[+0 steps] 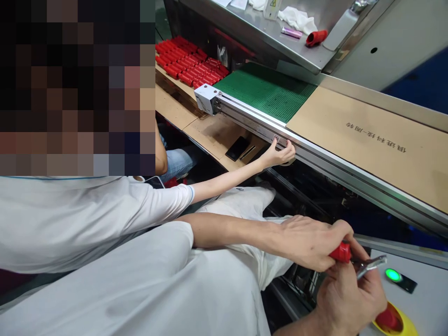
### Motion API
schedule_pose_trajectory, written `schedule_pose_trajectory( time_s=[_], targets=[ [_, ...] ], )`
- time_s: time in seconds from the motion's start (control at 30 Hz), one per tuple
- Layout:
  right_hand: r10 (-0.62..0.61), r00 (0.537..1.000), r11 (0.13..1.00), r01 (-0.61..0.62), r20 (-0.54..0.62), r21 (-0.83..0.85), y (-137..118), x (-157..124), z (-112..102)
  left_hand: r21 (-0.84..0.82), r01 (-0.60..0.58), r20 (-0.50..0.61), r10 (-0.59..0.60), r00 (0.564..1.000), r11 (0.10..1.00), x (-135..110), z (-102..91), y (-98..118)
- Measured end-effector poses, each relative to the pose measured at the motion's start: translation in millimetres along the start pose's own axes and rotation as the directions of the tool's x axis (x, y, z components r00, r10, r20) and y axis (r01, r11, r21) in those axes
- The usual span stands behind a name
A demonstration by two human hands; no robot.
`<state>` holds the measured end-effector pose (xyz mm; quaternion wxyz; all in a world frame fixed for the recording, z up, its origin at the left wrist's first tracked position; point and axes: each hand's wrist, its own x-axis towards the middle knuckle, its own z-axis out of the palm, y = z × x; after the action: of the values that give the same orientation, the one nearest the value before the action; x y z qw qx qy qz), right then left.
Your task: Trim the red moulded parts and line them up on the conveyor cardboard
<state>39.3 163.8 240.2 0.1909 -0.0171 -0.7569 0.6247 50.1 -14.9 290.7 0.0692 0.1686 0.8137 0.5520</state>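
In the lower right of the head view my two hands meet. My left hand [311, 240] reaches in from the left, fingers closed around a red cylindrical piece [342, 252] with a rounded end. Just below it, my right hand [350, 296] is closed, thumb and fingers bent. A shiny narrow metal piece [373, 266] sticks out from between the fingers of my right hand; its kind cannot be made out. Whether it touches the red piece is hidden by the fingers.
Another person's hand [282, 153] touches the conveyor's metal rail [315, 161]. Many red pieces [191, 63] lie in rows beside the green belt [266, 91]. A black phone [238, 148] lies on cardboard. Near my hands are a lit green button [394, 275] and a red-and-yellow emergency stop [392, 319].
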Motion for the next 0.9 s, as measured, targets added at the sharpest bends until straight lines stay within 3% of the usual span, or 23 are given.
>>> schedule_pose_trajectory(
  time_s=[0.37,0.63,0.73,0.9],
  targets=[
    [0.003,1.0,0.998,-0.003,0.007,0.064,-6.6,-2.7,1.7,0.037,-0.014,0.013,0.014,1.0,0.999,11.0,8.5,-3.7],
    [0.113,0.993,0.986,-0.114,0.02,0.121,-8.4,0.0,-0.7,0.043,0.04,0.023,-0.041,0.999,0.998,17.8,14.6,-3.6],
    [0.148,0.989,0.972,-0.151,0.03,0.181,-17.0,1.9,1.4,0.054,0.021,-0.018,-0.021,1.0,0.998,21.5,15.4,-8.9],
    [0.286,0.945,0.924,-0.316,0.157,0.214,-28.4,6.3,4.1,0.091,-0.125,-0.174,0.14,0.975,0.988,22.3,6.2,-18.4]
  ],
)
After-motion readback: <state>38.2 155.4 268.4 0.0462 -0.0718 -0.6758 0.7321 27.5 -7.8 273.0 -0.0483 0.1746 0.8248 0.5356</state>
